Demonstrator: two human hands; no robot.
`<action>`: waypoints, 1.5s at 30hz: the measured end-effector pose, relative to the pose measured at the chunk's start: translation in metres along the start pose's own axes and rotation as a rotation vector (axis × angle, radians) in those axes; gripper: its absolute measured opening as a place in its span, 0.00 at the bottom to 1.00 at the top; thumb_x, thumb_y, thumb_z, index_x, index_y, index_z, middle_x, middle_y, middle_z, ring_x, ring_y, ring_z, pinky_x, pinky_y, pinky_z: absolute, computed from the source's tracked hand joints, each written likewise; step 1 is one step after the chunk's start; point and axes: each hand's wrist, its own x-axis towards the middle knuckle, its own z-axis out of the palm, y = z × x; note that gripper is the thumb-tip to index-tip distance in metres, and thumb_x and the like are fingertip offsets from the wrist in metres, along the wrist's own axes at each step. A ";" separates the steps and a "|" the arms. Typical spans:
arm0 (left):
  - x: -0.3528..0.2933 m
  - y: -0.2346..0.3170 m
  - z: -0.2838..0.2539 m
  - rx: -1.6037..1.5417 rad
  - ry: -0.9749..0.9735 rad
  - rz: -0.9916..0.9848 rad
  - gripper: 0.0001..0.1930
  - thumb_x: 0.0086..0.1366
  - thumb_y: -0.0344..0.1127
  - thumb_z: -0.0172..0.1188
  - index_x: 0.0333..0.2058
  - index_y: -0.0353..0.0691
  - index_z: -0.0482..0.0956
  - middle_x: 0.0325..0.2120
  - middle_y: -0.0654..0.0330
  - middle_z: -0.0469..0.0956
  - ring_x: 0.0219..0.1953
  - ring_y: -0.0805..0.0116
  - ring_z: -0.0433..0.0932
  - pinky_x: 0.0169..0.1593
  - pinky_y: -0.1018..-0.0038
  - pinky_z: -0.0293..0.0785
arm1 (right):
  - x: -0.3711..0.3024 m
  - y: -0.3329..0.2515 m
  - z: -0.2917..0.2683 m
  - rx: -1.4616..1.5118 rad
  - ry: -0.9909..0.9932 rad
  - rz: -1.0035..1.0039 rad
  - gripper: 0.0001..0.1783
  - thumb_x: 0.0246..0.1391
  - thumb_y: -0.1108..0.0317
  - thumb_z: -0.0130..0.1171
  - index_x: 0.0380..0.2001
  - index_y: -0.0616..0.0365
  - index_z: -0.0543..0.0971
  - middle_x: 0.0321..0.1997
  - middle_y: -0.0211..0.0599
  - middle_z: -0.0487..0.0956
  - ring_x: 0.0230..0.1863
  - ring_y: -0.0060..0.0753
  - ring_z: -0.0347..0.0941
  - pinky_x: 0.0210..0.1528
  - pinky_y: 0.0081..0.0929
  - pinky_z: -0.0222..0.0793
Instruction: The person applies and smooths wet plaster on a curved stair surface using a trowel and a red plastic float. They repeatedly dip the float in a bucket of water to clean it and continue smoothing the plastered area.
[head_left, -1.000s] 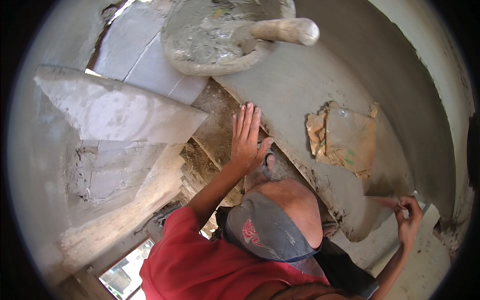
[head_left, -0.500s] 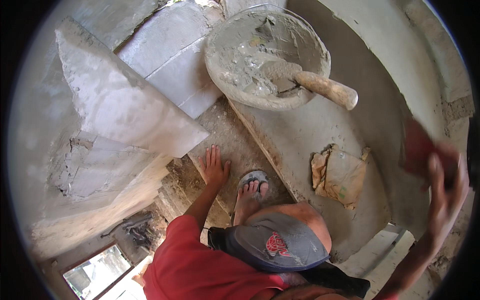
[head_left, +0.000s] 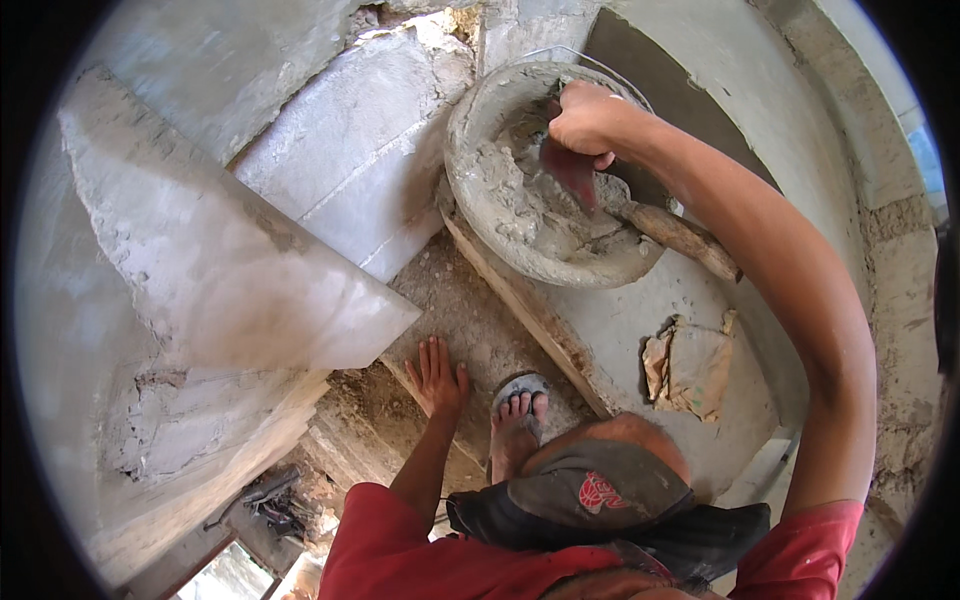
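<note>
My right hand [head_left: 592, 122] reaches into a mortar-caked bucket [head_left: 478, 232] and grips a thin, flat dark red piece [head_left: 571, 172]. That piece's lower tip touches the wet grey mortar [head_left: 515, 190]; its exact kind is unclear. Beside it a trowel lies in the mortar, its worn wooden handle [head_left: 690, 238] jutting over the near right rim. My left hand [head_left: 438, 378] is open, palm down with spread fingers on a dusty concrete step [head_left: 425, 275], holding nothing.
A crumpled brown paper bag [head_left: 692, 367] lies on the grey ledge nearer than the bucket. To the left juts a pointed concrete slab [head_left: 240, 240]. My sandalled foot [head_left: 517, 412] stands on the step. A curved plastered wall [head_left: 790, 130] rises at the right.
My right hand has swung from the wall at the far right into the bucket, carrying the red piece. The left hand stays on the step. The view has shifted slightly.
</note>
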 end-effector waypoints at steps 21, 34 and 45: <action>-0.001 -0.009 0.012 0.073 0.113 0.115 0.34 0.79 0.48 0.50 0.77 0.38 0.64 0.80 0.52 0.60 0.83 0.50 0.52 0.83 0.41 0.36 | -0.226 0.206 -0.145 0.689 0.252 -0.382 0.14 0.69 0.59 0.68 0.46 0.59 0.85 0.35 0.31 0.85 0.31 0.21 0.78 0.33 0.26 0.75; 0.001 -0.006 0.009 0.190 0.029 0.060 0.32 0.83 0.48 0.45 0.78 0.37 0.62 0.80 0.51 0.59 0.83 0.49 0.51 0.82 0.39 0.36 | -0.343 0.386 -0.085 -0.333 0.624 -0.329 0.31 0.55 0.82 0.66 0.63 0.55 0.85 0.64 0.37 0.86 0.66 0.51 0.80 0.66 0.45 0.82; 0.001 -0.013 0.013 0.145 0.044 0.083 0.34 0.84 0.52 0.43 0.78 0.37 0.62 0.81 0.51 0.58 0.83 0.48 0.51 0.82 0.39 0.35 | -0.358 0.402 -0.115 -0.214 0.619 -0.290 0.31 0.57 0.84 0.61 0.64 0.54 0.85 0.65 0.41 0.85 0.68 0.52 0.80 0.73 0.48 0.73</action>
